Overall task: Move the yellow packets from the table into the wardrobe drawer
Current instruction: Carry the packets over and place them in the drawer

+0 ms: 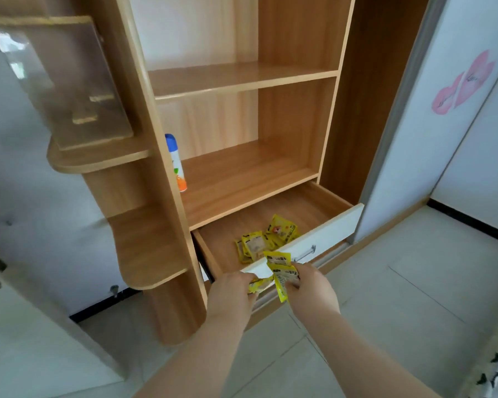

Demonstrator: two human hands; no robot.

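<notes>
Both hands at lower centre, just in front of the open drawer (pixel 322 234). Our left hand (pixel 232 294) pinches one yellow packet (pixel 258 284); our right hand (pixel 311 285) grips a few more (pixel 281 271). Loose packets (pixel 266 239) already lie inside the drawer. Spray can (pixel 175 162) on the shelf above.

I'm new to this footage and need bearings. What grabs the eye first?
Two hands low in the middle: the left hand and right hand hold yellow packets at the white front of the open drawer. More packets lie inside. A spray can stands on the shelf above.
</notes>
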